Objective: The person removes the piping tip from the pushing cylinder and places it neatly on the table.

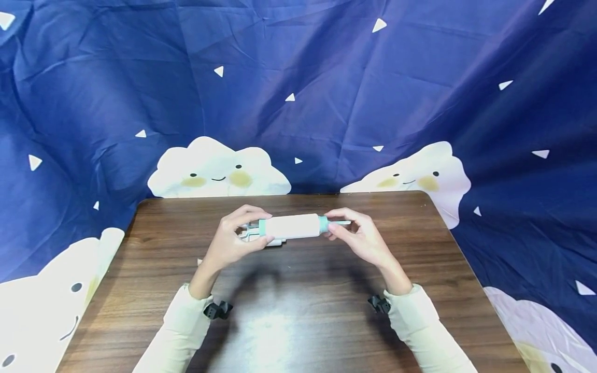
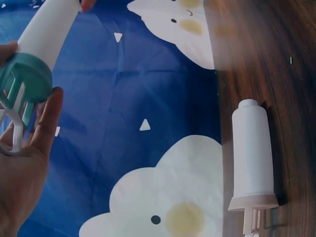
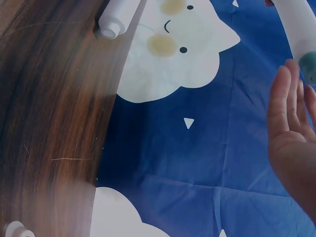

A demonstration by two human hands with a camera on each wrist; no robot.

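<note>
A white tube with teal ends, which looks like a hand pump (image 1: 292,227), is held level above the table between both hands. The left hand (image 1: 230,235) grips its left teal collar between thumb and fingers; a forked teal and white handle (image 2: 19,106) extends back into the palm. At the other end, the right hand (image 1: 364,238) pinches the teal cap (image 1: 324,224) with thumb and fingers, and a thin pale tip sticks out past it. In the right wrist view the thumb's contact is out of sight.
A second white pump (image 2: 253,153) with a beige collar lies on the wooden table (image 1: 289,290), largely hidden in the head view. A small white piece (image 3: 19,229) shows at the right wrist view's corner. Blue cloth (image 1: 298,62) with cloud prints hangs behind the table's far edge.
</note>
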